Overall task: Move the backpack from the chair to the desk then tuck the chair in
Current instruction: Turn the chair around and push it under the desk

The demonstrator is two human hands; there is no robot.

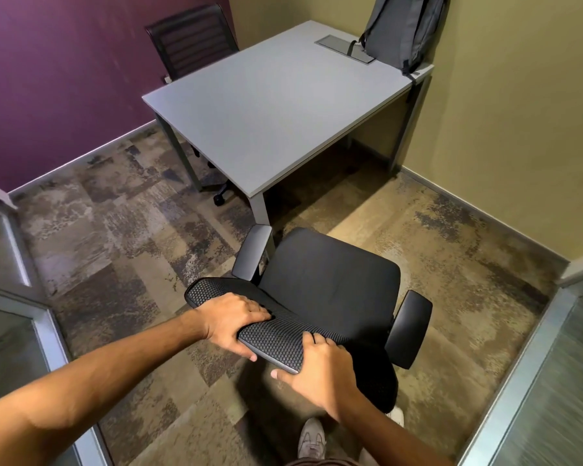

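**Steering the chair under the tabletop**

Both hands clamp the mesh backrest top, left hand point(234, 319) and right hand point(320, 363). The backpack point(404, 28) already stands on the tabletop point(266, 102). Square the chair point(330, 280) to the opening, keeping its left armrest point(251, 253) off the leg point(260, 206).

backpack point(406, 28) top cropped, second chair point(192, 38) half-hidden

Purple wall point(58, 82) on my left; olive wall point(505, 136) ahead and right; mottled brown-grey carpet point(122, 230) under me; second black chair point(192, 38) beyond far side; glass partitions point(552, 391), perhaps frosted, at both near edges.
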